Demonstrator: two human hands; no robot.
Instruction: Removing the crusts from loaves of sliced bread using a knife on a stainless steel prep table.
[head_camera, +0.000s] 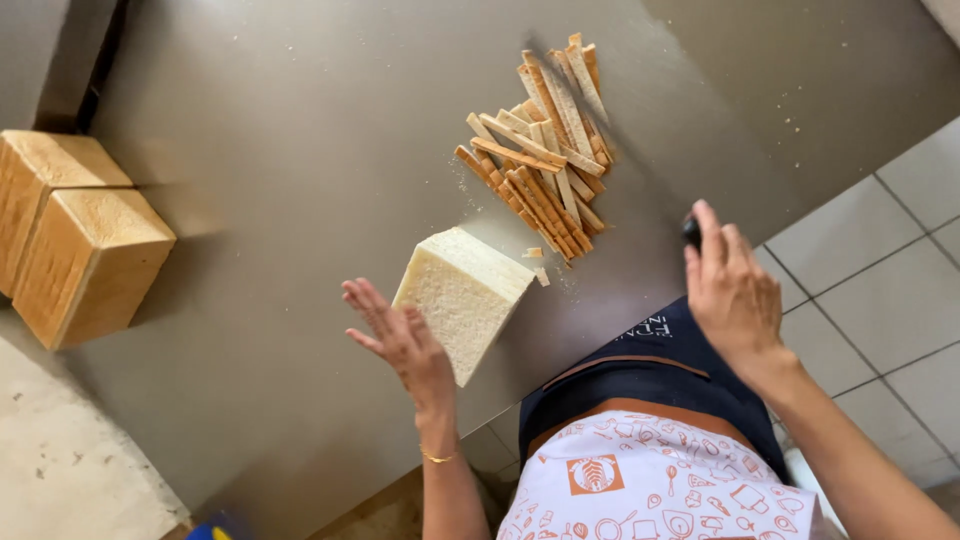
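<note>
A crustless white block of sliced bread (462, 295) lies on the steel worktop (300, 150). My left hand (400, 340) is flat and open just left of the block, fingers spread, close to its side. My right hand (730, 290) is closed round a dark handle (691, 232) near the worktop's edge; the rest of that tool is hidden. A pile of cut brown crust strips (545, 160) lies beyond the block.
Two whole crusted loaves (75, 240) stand at the left edge of the worktop. A tiled floor (880, 260) shows at the right. A pale stone slab (60, 450) sits at the lower left. My patterned apron (650, 470) is below.
</note>
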